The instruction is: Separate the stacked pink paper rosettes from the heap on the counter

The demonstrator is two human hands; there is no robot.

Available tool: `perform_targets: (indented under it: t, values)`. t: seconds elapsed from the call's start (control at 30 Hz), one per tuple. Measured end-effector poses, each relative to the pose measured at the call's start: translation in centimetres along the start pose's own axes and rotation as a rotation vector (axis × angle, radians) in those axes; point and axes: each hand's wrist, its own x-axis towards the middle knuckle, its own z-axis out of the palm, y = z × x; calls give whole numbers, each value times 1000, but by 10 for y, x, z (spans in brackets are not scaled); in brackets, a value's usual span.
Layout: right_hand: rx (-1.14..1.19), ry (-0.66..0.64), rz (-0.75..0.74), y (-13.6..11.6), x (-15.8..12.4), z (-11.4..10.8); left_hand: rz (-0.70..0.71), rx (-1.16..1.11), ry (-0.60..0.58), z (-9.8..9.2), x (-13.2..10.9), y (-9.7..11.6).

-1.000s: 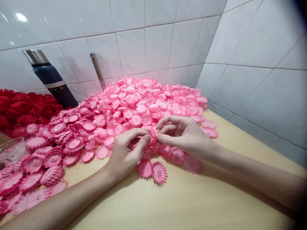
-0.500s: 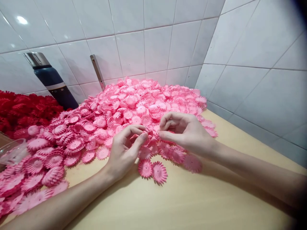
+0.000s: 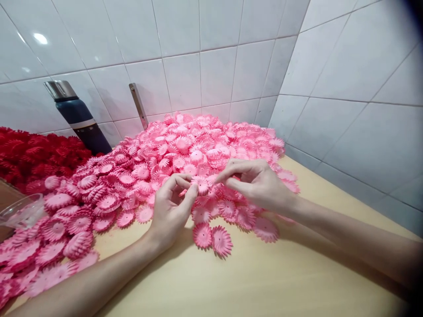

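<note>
Thumb and forefinger of my left hand (image 3: 173, 204) pinch a small pink fringed flower disc (image 3: 201, 185), which has a tiny dark hole in its middle. My right hand (image 3: 257, 182) is closed in a pinch by the right edge of that disc; what its fingertips hold is too small to make out. Behind and below both hands spreads a large heap of similar pink discs (image 3: 178, 145). Two loose discs (image 3: 211, 238) lie on the table just below the hands, and a paler one (image 3: 266, 229) rests under my right wrist.
A dark blue bottle (image 3: 81, 119) with a metal cap leans at the left, beside a red heap (image 3: 36, 154). A clear plastic cup (image 3: 23, 211) lies at the left edge. A metal strip (image 3: 138, 105) stands against the tiled wall (image 3: 181, 79). The tabletop (image 3: 238, 281) is pale wood.
The held disc now faces up more plainly. My right fingers have come together into a tighter pinch and turned downward. The view has tilted slightly up.
</note>
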Motion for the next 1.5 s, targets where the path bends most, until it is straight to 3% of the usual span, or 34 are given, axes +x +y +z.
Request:
perform_targets:
  t: [0.17,0.37,0.43,0.57,0.6,0.67,0.8,0.87,1.0,1.17,1.4,1.5]
  values:
    - [73,-44,16,-2,-5,1,63,57,-39,0,0,0]
    - [200,41,37,1,-3,4,94,127,-142,-1,0,0]
    - [165,146,14,7,4,-6,113,158,-112,-1,-2,1]
    - [144,588,76,15,18,-37,129,173,-67,-2,-3,3]
    - [164,598,90,15,20,-42,114,164,-66,-2,-3,4]
    - [180,464,66,11,20,-43,60,127,-52,-3,-1,3]
    - [194,123,23,2,10,-21,-59,7,14,-4,2,0]
    - [156,38,25,1,6,-11,-97,-53,37,-3,2,0]
    - [116,-7,26,0,2,-3,-162,-98,35,-1,4,-1]
    - [103,35,62,-3,1,2,-205,6,-74,-4,4,-2]
    - [244,-93,97,-4,-6,10,-57,98,-255,-3,2,4]
    - [276,-115,61,-5,-7,11,1,152,-257,-3,3,3]
